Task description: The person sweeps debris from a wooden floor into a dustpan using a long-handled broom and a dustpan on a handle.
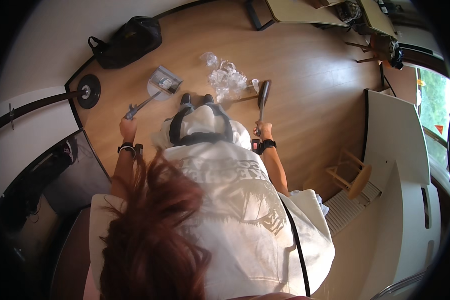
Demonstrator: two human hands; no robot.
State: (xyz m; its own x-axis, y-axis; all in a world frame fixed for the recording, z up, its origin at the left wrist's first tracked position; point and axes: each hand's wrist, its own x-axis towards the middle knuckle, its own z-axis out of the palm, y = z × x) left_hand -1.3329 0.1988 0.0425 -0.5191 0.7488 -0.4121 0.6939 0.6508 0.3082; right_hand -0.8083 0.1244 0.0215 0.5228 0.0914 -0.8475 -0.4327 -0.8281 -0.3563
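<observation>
My left hand (128,128) grips the grey handle of a long-handled dustpan (174,83), whose pan rests on the wood floor ahead of my left foot. Something pale and dark shows inside the pan, too small to name. In my right hand (263,129) is the handle of a broom (264,93), its dark head down on the floor to the right. A heap of crumpled clear plastic (227,78) lies beyond my shoes, between dustpan and broom. One small clear piece (255,85) sits right beside the broom head.
A black bag (129,41) stands against the wall at far left, near a barbell with a weight plate (89,91). A wooden stool (354,180) is at the right, beside a white panel (392,131). A table (303,13) stands at the back.
</observation>
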